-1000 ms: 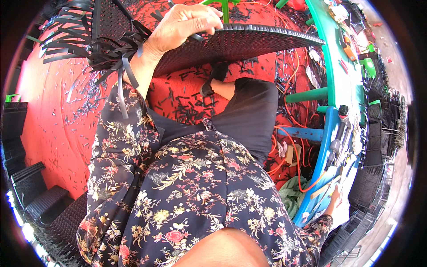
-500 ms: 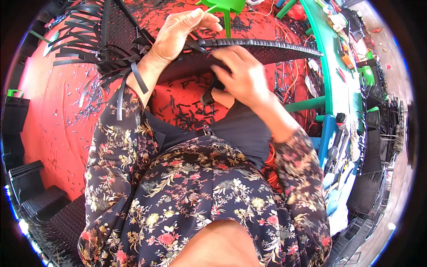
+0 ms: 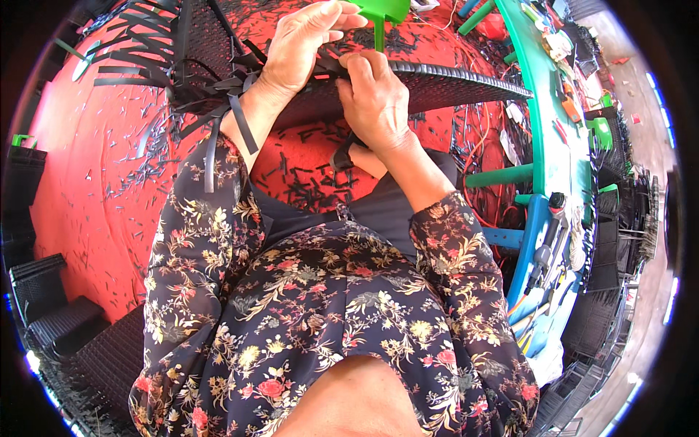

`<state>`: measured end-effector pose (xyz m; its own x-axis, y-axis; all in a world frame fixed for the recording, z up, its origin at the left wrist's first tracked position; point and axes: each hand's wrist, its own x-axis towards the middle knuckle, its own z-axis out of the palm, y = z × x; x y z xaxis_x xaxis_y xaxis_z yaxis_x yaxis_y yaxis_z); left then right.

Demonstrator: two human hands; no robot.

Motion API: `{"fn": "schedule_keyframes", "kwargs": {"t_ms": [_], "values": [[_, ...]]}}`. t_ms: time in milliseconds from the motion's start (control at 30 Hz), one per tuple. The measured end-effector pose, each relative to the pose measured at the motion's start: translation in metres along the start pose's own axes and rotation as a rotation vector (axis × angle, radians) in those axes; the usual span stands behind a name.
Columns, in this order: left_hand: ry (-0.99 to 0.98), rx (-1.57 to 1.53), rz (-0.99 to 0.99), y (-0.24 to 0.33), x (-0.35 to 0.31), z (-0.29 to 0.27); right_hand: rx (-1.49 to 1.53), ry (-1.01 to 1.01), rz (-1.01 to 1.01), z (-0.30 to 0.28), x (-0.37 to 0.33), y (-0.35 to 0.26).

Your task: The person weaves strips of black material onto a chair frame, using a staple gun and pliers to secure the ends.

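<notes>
A dark woven piece [image 3: 437, 89] with a wrapped rim lies across in front of me, with flat black strips [image 3: 135, 51] fanning out loose at its far left. My right hand [image 3: 375, 102] is at the rim, fingers bent and pinched on a black strip [image 3: 331, 67]. My left hand [image 3: 302, 44] stands beside it, palm turned toward the right hand, its fingers stretched out and holding nothing I can see. Two strip ends [image 3: 237, 124] hang over my left wrist. What lies behind the fingertips is hidden.
Black strip cuttings [image 3: 313, 186] litter the red floor covering [image 3: 87, 218]. A green stool [image 3: 382, 11] is beyond my hands. To the right stand a green table [image 3: 535, 138] and a blue surface [image 3: 528, 255] with tools. Dark woven baskets [image 3: 62, 313] sit at the lower left.
My right hand has moved up and slightly left along the rim, its fingers drawing together on a strip. My left hand has shifted slightly up and to the right.
</notes>
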<state>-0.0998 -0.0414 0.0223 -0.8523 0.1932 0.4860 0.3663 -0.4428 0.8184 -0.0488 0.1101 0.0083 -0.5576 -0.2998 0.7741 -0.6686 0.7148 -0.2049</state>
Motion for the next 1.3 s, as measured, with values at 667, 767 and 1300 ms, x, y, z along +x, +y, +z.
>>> {"fn": "schedule_keyframes", "kwargs": {"t_ms": [667,767,1300], "values": [[0.317,0.603,0.593,-0.005,-0.013,0.036,0.377,0.041,0.470,-0.011,-0.013,0.002],[0.268,0.686,0.703,-0.003,-0.016,0.039,0.663,-0.026,0.614,-0.022,-0.020,0.008],[-0.033,1.410,0.629,0.008,-0.041,0.044,0.905,-0.050,0.654,-0.049,-0.024,0.014]]}}
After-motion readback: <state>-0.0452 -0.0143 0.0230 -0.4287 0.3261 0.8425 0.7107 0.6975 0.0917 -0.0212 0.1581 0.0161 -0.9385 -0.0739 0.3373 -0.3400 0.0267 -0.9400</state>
